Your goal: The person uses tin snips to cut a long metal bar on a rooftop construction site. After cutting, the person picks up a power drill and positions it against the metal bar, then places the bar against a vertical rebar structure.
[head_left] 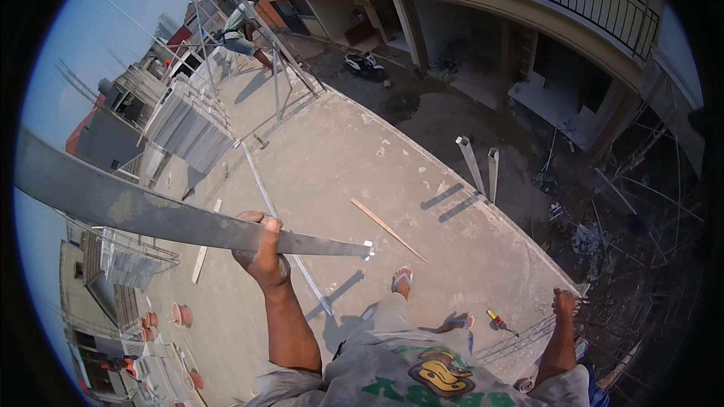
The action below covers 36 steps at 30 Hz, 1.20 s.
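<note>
My left hand (265, 252) is wrapped around a long grey beam (173, 218), its thumb over the top side. The beam slants from the upper left across my front. Its narrow-looking end, with a white patch (368, 250), is beyond my hand to the right. Out to the right, my right hand (563, 303) is curled closed near the slab's edge, apart from the beam. Whether anything is inside those fingers is hidden. Below the beam's end are my feet in flip-flops (403, 279) on the concrete slab (317, 158).
A thin wooden strip (388, 230) and a long pale bar (283, 218) lie on the slab. A small yellow-and-red tool (498, 320) sits near my foot. Two upright posts (469, 162) line the drop-off. Another person (241, 30) works at the far end, near stacked grey blocks (188, 120).
</note>
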### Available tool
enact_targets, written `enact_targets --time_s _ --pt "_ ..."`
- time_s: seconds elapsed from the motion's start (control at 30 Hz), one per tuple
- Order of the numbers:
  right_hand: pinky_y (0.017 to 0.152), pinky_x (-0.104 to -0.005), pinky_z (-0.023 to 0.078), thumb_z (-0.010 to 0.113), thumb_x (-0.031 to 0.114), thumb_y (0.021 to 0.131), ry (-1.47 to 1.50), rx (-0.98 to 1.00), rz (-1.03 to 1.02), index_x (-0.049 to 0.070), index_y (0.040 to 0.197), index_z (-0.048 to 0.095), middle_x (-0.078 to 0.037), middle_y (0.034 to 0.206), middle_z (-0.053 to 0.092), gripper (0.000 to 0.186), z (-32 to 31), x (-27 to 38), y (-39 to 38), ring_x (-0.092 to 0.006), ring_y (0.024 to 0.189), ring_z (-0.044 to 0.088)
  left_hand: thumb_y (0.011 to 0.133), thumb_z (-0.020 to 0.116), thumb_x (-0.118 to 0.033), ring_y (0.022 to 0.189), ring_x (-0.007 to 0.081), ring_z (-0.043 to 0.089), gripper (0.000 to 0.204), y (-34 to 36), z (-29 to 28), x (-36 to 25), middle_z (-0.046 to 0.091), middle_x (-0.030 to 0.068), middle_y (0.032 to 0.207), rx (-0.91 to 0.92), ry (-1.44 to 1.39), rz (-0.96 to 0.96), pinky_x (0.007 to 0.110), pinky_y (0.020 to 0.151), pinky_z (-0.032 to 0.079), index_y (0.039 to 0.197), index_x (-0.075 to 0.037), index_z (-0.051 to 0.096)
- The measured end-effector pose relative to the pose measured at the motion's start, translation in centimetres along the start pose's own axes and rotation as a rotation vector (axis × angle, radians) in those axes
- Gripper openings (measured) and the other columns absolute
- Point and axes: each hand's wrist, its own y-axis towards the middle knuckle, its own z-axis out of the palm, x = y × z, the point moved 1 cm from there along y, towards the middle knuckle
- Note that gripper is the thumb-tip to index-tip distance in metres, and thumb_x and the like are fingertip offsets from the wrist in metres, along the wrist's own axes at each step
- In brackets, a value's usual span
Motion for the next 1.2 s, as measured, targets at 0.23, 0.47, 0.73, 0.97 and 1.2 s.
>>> enact_targets --time_s 0.23,0.47,0.73,0.97,1.2 --pt "0.041 -0.0363 0.046 0.068 0.031 0.085 -0.347 0.281 -0.065 -0.001 0.074 0.059 -0.012 0.061 0.060 0.035 20.9 13.3 -4.4 -0.0232 0.046 0.058 0.076 0.070 -0.003 0.072 0.0140 0.054 0.031 7.3 -11.6 6.3 0.057 0.0061 0.080 -0.212 0.195 0.149 0.030 0.069 0.045 0.103 0.000 0.055" --pt "0.056 -0.0347 0.054 0.069 0.042 0.085 -0.796 0.723 -0.172 0.000 0.097 0.069 -0.011 0.078 0.070 0.044 44.0 22.5 -13.5 -0.0207 0.063 0.067 0.077 0.068 -0.006 0.071 0.0168 0.054 0.031 17.3 -21.6 11.3 0.055 0.0078 0.078 -0.442 0.236 0.236 0.034 0.070 0.049 0.103 0.000 0.053" --pt "0.069 -0.0322 0.055 0.064 0.050 0.084 -1.119 0.607 -0.707 0.004 0.093 0.072 -0.010 0.077 0.072 0.048 59.0 32.1 -11.6 -0.0204 0.068 0.070 0.082 0.063 -0.014 0.067 0.0211 0.054 0.031 27.5 -29.6 18.8 0.051 0.0115 0.078 -0.530 0.395 0.334 0.038 0.064 0.050 0.106 0.001 0.049" --pt "0.089 -0.0422 0.052 0.066 0.048 0.075 -1.236 0.592 -0.185 -0.001 0.101 0.072 -0.021 0.109 0.070 0.055 73.2 43.1 -10.7 -0.0354 0.105 0.066 0.086 0.062 -0.018 0.069 0.0191 0.050 0.027 40.7 -37.4 28.0 0.047 0.0065 0.074 -0.685 0.437 0.157 0.038 0.075 0.049 0.099 0.002 0.051" --pt "0.093 -0.0451 0.051 0.062 0.042 0.077 -1.249 0.709 -0.590 -0.001 0.108 0.071 -0.025 0.117 0.066 0.053 104.3 62.0 -22.6 -0.0392 0.110 0.063 0.093 0.059 -0.020 0.080 0.0185 0.051 0.020 59.4 -45.2 32.1 0.051 0.0069 0.082 -0.686 0.321 0.262 0.035 0.078 0.044 0.095 0.000 0.055"
